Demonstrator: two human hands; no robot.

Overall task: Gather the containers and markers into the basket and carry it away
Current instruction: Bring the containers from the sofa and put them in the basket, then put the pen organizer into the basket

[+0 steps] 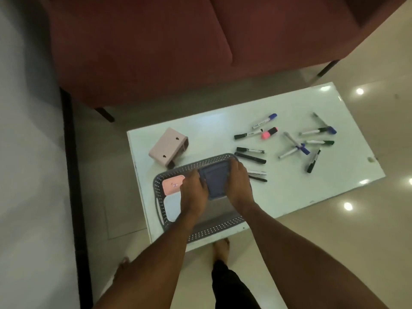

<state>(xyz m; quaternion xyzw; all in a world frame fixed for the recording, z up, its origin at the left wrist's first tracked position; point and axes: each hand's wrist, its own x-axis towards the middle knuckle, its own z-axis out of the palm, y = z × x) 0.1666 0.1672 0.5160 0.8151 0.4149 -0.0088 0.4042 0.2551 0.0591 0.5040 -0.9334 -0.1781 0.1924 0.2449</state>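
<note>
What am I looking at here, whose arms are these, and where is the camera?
There is no machine: a person wears a camera on the head, looking down at their own arms. Both hands, the left hand and the right hand, hold a blue container over a grey basket on a white table. Inside the basket lie a pink container and a white container. A pale pink container lies on its side beside the basket. Many markers and a pink highlighter are scattered on the table. Behind it stands a dark red sofa.
</note>
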